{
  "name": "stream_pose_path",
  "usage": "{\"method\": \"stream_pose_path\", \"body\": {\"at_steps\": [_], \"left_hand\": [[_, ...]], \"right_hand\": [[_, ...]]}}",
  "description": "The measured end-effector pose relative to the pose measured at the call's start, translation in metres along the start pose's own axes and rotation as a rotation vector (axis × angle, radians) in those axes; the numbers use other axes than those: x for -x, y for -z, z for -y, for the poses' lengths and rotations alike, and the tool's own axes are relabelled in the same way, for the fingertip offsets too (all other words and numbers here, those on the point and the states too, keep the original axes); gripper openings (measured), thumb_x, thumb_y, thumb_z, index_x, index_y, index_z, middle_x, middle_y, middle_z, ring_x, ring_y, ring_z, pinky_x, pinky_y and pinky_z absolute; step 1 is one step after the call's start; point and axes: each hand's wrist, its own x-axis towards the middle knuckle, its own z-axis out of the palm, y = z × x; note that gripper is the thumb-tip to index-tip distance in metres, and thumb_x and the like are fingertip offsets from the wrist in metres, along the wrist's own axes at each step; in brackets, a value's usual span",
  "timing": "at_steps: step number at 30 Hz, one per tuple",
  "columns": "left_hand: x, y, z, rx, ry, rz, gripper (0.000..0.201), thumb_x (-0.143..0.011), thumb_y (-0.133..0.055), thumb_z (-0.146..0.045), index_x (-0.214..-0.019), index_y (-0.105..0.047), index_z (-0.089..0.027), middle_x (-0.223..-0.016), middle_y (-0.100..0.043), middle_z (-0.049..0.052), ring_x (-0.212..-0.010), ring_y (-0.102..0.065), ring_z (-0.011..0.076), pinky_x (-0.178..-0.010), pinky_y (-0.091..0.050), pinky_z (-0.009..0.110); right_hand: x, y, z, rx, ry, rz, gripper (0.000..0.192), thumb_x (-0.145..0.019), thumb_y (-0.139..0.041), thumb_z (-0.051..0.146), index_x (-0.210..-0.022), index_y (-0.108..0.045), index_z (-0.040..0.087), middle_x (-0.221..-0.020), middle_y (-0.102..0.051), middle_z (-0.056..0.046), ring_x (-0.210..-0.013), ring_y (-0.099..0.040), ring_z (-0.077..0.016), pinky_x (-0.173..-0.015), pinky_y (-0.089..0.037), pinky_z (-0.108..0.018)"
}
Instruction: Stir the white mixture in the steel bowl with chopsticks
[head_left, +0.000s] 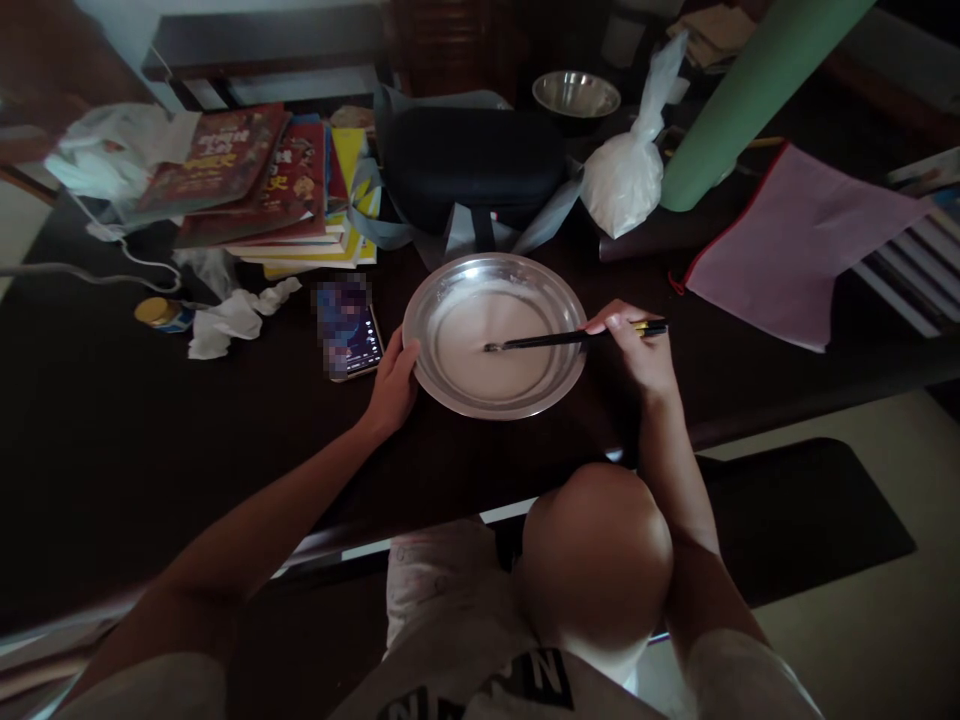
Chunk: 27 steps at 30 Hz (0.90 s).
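Note:
A shiny metal basin [508,410] stands on the dark table, with a pale, milky mixture [487,320] in it. My left hand [396,380] grips the basin's left rim, thumb on the edge and fingers against the outer side. In my right hand [634,345], closed over the basin's right rim, are black chopsticks [555,340] with gold near their upper ends. Their tips dip into the mixture near the middle of the basin. Whether both sticks lie fully together is hard to make out.
Left of the basin lie a phone [358,340], crumpled tissue [225,322] and a small yellow-lidded jar [161,314]. Behind are stacked books [247,180], a black case [472,160] and a tied bag of white powder [622,185]. A green cylinder [750,100] and pink pouch [802,240] are right.

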Motion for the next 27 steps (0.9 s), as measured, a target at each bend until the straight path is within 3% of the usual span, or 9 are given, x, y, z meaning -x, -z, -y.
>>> {"method": "stream_pose_path", "body": {"at_steps": [4,9,14,18,23,27], "left_hand": [[-0.0002,0.0001,0.0005,-0.011,0.000,0.021,0.050,-0.091,-0.075,-0.062,-0.123,-0.071,-0.024,-0.118,-0.078,0.009,-0.116,-0.075,0.0314,-0.102,-0.062,0.047],[-0.0002,-0.0001,-0.0009,-0.009,-0.001,0.009,0.052,-0.090,-0.076,-0.063,-0.124,-0.071,-0.024,-0.119,-0.078,0.008,-0.115,-0.075,0.0312,-0.102,-0.062,0.046],[-0.0004,-0.0003,-0.0010,0.010,0.017,0.000,0.049,-0.089,-0.078,-0.062,-0.121,-0.072,-0.024,-0.119,-0.078,0.008,-0.116,-0.074,0.0308,-0.104,-0.061,0.047],[-0.0011,0.0005,0.0011,-0.003,0.007,0.003,0.052,-0.088,-0.077,-0.063,-0.121,-0.071,-0.024,-0.118,-0.078,0.008,-0.116,-0.074,0.0314,-0.104,-0.061,0.046],[-0.0007,0.0011,0.0010,-0.005,0.027,-0.005,0.051,-0.088,-0.078,-0.063,-0.121,-0.070,-0.024,-0.119,-0.077,0.008,-0.117,-0.074,0.0312,-0.106,-0.060,0.047],[-0.0001,0.0010,-0.0005,-0.016,0.027,0.006,0.052,-0.089,-0.077,-0.064,-0.121,-0.070,-0.024,-0.121,-0.077,0.008,-0.120,-0.073,0.0313,-0.108,-0.059,0.048]], "right_hand": [[-0.0003,0.0004,-0.0013,-0.041,-0.021,-0.117,0.046,-0.091,-0.074,0.067,-0.068,-0.078,0.027,-0.067,-0.075,0.001,-0.070,-0.076,-0.0195,-0.076,-0.062,-0.035],[-0.0003,-0.0020,0.0001,-0.023,0.005,0.013,0.041,-0.091,-0.075,0.064,-0.075,-0.083,0.028,-0.077,-0.080,-0.001,-0.078,-0.078,-0.0196,-0.078,-0.062,-0.035],[0.0001,-0.0002,-0.0004,-0.022,-0.017,-0.120,0.045,-0.092,-0.073,0.066,-0.070,-0.079,0.027,-0.069,-0.076,0.001,-0.071,-0.077,-0.0189,-0.078,-0.063,-0.036],[-0.0002,-0.0013,0.0003,0.005,0.008,0.005,0.043,-0.090,-0.074,0.067,-0.074,-0.081,0.028,-0.078,-0.081,-0.001,-0.080,-0.079,-0.0214,-0.081,-0.063,-0.038],[-0.0005,-0.0009,0.0009,-0.007,-0.001,-0.115,0.045,-0.091,-0.073,0.067,-0.072,-0.079,0.027,-0.071,-0.077,0.000,-0.074,-0.078,-0.0197,-0.081,-0.063,-0.037],[0.0000,-0.0013,0.0013,-0.004,-0.001,-0.013,0.044,-0.090,-0.074,0.067,-0.073,-0.081,0.027,-0.075,-0.079,-0.001,-0.077,-0.078,-0.0202,-0.079,-0.062,-0.036]]}}
